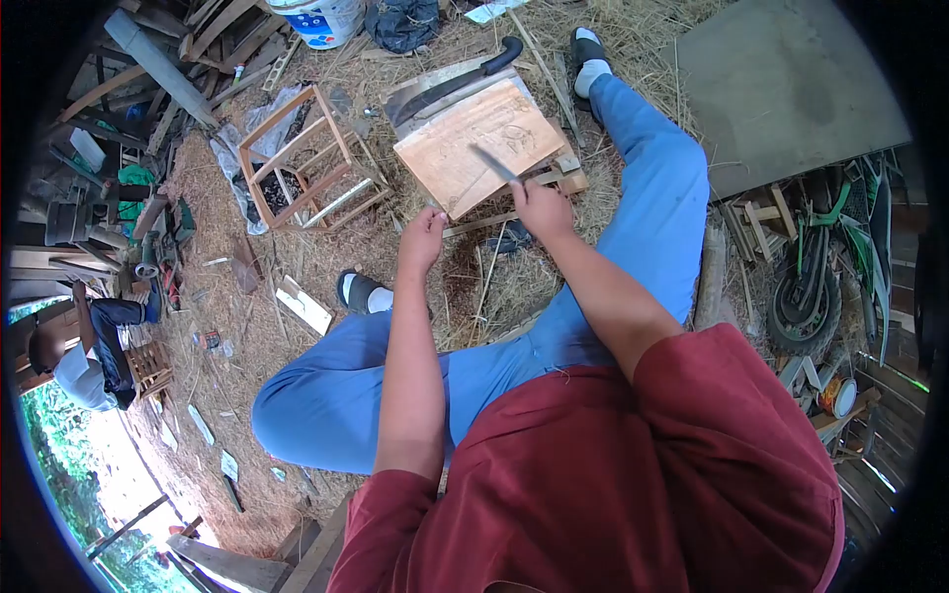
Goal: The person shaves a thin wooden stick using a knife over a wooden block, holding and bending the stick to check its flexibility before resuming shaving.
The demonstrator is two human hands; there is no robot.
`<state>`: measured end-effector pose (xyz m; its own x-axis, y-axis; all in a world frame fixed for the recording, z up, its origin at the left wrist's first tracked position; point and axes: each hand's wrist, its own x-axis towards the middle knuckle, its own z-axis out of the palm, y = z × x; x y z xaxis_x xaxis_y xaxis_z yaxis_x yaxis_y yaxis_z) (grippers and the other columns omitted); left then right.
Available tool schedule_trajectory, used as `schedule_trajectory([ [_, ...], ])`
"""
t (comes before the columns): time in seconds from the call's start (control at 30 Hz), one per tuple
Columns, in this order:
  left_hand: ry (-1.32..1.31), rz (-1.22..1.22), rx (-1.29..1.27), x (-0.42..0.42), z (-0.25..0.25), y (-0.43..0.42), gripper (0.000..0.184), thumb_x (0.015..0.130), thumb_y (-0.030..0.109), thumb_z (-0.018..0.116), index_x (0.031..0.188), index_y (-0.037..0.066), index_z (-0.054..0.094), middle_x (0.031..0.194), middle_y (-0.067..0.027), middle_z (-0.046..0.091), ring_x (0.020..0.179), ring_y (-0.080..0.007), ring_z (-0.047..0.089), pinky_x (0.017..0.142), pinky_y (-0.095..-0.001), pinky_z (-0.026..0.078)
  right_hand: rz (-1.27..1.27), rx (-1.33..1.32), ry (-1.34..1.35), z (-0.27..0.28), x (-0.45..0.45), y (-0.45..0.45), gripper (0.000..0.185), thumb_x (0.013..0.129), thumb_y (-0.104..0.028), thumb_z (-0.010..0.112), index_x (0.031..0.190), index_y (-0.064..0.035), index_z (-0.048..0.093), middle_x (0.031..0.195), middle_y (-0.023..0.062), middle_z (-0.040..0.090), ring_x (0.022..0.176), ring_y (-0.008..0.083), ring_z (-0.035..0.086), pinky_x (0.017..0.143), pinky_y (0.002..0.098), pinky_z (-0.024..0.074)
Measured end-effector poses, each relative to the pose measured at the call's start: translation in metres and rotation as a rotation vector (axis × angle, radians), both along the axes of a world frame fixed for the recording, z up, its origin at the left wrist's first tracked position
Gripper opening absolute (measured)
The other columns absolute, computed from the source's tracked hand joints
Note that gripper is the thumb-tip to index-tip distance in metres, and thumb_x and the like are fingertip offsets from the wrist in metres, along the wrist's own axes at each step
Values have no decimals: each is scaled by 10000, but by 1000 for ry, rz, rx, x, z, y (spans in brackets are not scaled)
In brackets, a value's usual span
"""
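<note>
My right hand [544, 210] is wrapped round the handle end of a flat grey-bladed hand tool [491, 161]; I cannot tell if it is a knife or a file. Its blade points away over a light wooden board [465, 148], and whether it touches the wood is unclear. Beside the board's near left corner, my left hand [425, 235] is closed, fingertips pinched together. Anything between those fingertips is too small to make out. A machete [450, 92] with a black curved handle lies across the far side of the board's support.
A small wooden frame [297, 158] stands left of the board. Behind are a white bucket [321, 22] and a black bag [402, 24]. A large flat panel [791, 99] and a motorbike [816, 267] are at right. Another person [84, 366] sits at far left. Straw and shavings cover the ground.
</note>
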<state>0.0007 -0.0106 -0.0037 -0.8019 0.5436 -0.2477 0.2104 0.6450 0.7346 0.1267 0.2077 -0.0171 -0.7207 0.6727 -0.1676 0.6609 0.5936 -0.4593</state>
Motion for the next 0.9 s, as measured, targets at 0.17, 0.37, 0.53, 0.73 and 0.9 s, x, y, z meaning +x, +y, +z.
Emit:
schedule_trajectory([
  [0.17, 19, -12, 72, -3, -8, -2, 251, 1026, 288, 568, 1040, 63, 679, 924, -207, 709, 866, -356, 694, 792, -424, 524, 123, 21, -19, 2, -5, -13, 483, 1028, -514, 480, 914, -92, 686, 811, 196, 733, 778, 404, 730, 718, 545, 576],
  [0.37, -10, -17, 68, -2, -4, -1, 263, 1039, 296, 549, 1028, 64, 673, 919, -214, 701, 891, -380, 689, 804, -441, 521, 437, 77, 36, 8, -4, -26, 451, 1019, -500, 510, 934, -99, 697, 797, 194, 732, 758, 389, 733, 702, 534, 580],
  [0.53, -23, -43, 32, -8, 0, -2, 270, 1038, 307, 550, 1025, 68, 676, 911, -208, 703, 883, -382, 688, 805, -442, 522, 251, 58, -2, 14, -4, -22, 471, 1016, -511, 504, 942, -91, 705, 796, 188, 734, 746, 391, 731, 698, 544, 579],
  [0.73, 15, -15, 29, -5, -6, -4, 269, 1030, 317, 562, 1035, 78, 685, 904, -200, 707, 868, -366, 691, 785, -438, 523, 140, 25, 5, 2, -7, -11, 495, 1016, -531, 492, 932, -96, 713, 825, 189, 741, 788, 399, 736, 727, 551, 581],
  [0.9, 45, -31, 71, -3, -6, -1, 260, 1023, 314, 578, 1031, 80, 691, 896, -188, 713, 847, -361, 692, 771, -438, 524, 152, 6, -40, 1, 1, 5, 492, 1027, -525, 471, 957, -99, 707, 844, 201, 740, 809, 409, 732, 746, 548, 579],
])
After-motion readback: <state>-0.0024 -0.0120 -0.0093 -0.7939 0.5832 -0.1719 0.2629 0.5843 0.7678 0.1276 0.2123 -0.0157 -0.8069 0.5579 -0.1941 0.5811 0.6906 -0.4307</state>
